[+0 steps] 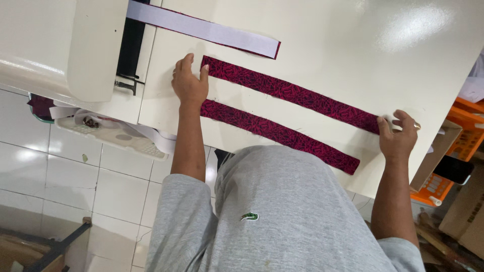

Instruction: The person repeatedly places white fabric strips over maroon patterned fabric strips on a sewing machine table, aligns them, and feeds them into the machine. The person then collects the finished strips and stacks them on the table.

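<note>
The upper red patterned strip (292,94) is being stretched flat on the counter (353,45), pinned between left hand (189,83) and right hand (398,136), seemingly pressed, not gripped; alignment comes next.

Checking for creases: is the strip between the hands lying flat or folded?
Flat. The strip lies spread on the table, left hand and right hand at its ends.

Single view: head-worn camera, looking steeply down over the wearer's grey-shirted chest onto the cream tabletop (322,30). Close range, about arm's reach. Frame rolled, so the tabletop edge runs diagonally; tiled floor (45,176) fills the lower left. No second view.
</note>
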